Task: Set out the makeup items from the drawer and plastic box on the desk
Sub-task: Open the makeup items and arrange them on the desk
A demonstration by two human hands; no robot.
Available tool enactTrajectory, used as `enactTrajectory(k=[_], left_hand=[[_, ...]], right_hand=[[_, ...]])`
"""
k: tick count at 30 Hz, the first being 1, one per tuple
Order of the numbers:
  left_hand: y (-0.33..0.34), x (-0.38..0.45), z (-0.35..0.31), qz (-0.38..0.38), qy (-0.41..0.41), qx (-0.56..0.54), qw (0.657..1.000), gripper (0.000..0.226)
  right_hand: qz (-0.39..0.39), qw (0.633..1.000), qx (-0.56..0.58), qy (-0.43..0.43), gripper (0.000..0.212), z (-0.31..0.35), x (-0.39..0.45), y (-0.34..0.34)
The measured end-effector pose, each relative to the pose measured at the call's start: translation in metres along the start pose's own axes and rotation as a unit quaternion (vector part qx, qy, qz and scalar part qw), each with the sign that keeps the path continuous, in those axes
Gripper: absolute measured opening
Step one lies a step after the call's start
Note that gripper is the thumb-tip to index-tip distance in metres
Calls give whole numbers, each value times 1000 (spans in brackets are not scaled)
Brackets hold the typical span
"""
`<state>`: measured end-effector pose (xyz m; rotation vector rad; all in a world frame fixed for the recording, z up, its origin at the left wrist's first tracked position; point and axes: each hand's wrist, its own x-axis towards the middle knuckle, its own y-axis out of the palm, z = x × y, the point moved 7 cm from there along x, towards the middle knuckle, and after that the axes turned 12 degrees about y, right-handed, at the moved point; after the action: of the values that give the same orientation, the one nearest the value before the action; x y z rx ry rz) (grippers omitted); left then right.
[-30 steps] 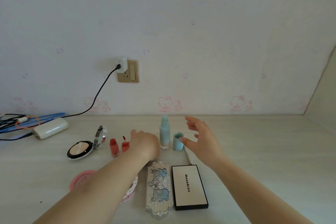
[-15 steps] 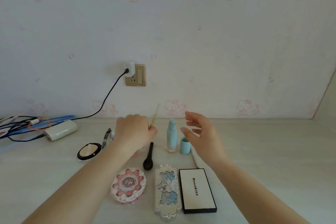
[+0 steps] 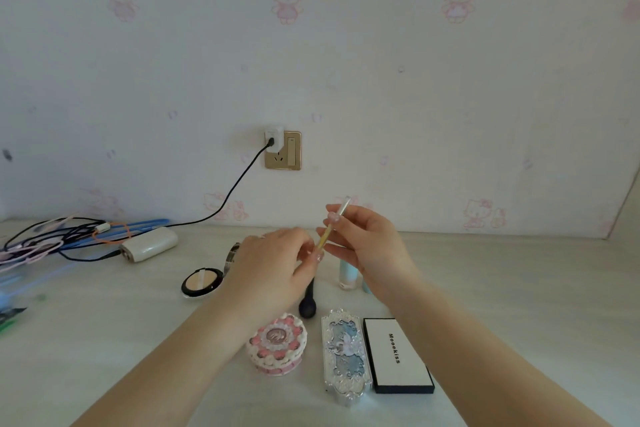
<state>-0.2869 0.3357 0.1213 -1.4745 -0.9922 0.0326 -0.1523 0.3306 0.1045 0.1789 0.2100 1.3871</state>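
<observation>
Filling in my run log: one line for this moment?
phase: handling | both hands pinch thin pen, raised over desk | round brush lying flat

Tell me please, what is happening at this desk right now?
A person is setting out makeup. Both hands hold a thin stick-like tool above the desk: the right hand pinches its upper part, the left hand its lower end. Below lie an open compact, a black brush, a round pink case and two palettes.
</observation>
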Motion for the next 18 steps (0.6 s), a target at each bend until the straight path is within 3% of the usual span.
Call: enactTrajectory(k=[7, 18], left_hand=[[10, -4, 3, -40, -92, -258, 961, 12], [13, -12, 4, -47, -114, -320, 939, 12]], right_hand=[[-20, 1000, -21, 6, 11, -15, -7, 5], [6, 1000, 19, 22, 10, -20, -17, 4]])
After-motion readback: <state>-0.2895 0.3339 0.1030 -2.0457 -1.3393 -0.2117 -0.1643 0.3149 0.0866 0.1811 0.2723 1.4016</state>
